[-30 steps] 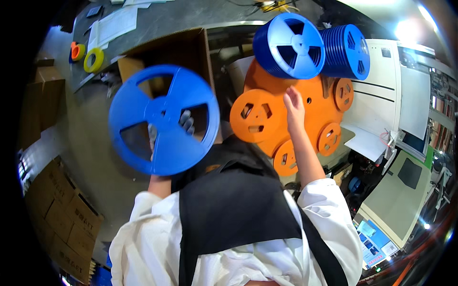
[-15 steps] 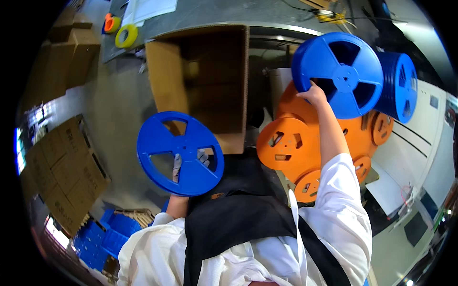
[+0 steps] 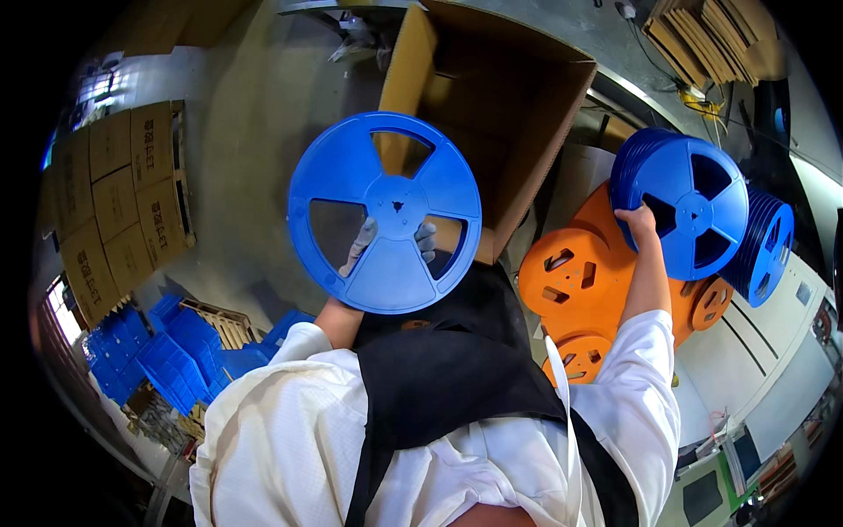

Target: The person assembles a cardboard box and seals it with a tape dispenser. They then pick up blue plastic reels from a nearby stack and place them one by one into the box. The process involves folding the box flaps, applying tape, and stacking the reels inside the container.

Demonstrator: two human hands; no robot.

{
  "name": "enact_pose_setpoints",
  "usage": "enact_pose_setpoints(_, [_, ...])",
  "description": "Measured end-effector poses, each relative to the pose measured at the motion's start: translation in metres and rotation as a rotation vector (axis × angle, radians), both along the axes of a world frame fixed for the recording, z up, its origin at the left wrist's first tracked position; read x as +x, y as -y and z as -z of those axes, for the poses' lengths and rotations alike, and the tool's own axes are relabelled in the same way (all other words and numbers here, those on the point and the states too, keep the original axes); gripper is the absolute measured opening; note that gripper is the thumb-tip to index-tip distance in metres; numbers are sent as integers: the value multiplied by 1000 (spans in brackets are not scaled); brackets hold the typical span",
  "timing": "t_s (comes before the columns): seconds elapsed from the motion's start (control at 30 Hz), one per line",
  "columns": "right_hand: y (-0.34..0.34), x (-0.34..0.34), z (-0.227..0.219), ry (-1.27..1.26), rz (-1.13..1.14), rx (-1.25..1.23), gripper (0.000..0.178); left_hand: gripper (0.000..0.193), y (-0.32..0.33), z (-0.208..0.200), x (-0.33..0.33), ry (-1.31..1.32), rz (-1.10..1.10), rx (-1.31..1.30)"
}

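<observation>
A large blue plastic reel (image 3: 379,195) with wide cutouts and a hub hole is held up in front of me. My left hand (image 3: 358,249), in a pale glove, grips it from behind; its fingers show through two of the cutouts, the palm hidden behind a spoke. At the right, my bare right hand (image 3: 639,221) is closed on the near left edge of another blue reel (image 3: 694,211), the front one of a leaning stack. Its fingertips are partly hidden at the rim. Orange reels (image 3: 571,274) lie below that stack.
An open cardboard box (image 3: 500,97) stands just beyond the held reel. A second row of blue reels (image 3: 766,250) is at the far right. Packed cartons (image 3: 123,189) and blue bins (image 3: 180,360) are on the left. Flattened cardboard (image 3: 702,39) lies at the back right.
My view has turned left, so the box and stacks appear further right. The left-hand reel has come up and faces me more squarely. My right hand remains at the blue stack.
</observation>
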State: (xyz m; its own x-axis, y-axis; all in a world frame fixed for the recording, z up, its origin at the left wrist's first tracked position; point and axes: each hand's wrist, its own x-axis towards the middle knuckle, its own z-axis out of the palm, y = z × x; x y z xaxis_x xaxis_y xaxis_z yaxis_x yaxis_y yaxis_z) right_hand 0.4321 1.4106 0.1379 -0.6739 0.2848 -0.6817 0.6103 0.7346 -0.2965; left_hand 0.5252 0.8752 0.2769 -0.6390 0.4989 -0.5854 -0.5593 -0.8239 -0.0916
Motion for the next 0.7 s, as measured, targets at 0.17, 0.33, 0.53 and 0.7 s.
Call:
enact_pose_setpoints(0.17, [-11, 46, 32, 29, -102, 174, 65, 83, 22, 8, -3, -9, 60, -41])
enact_pose_setpoints(0.33, [19, 54, 32, 108, -7, 279, 52, 84, 35, 20, 11, 29, 110, -57])
enact_pose_setpoints(0.53, [47, 54, 22, -76, 127, 352, 53, 82, 45, 39, 18, 96, 138, -59])
enact_pose_setpoints(0.7, [24, 30, 28, -196, 255, 192, 58, 80, 32, 37, 14, 69, 155, -88])
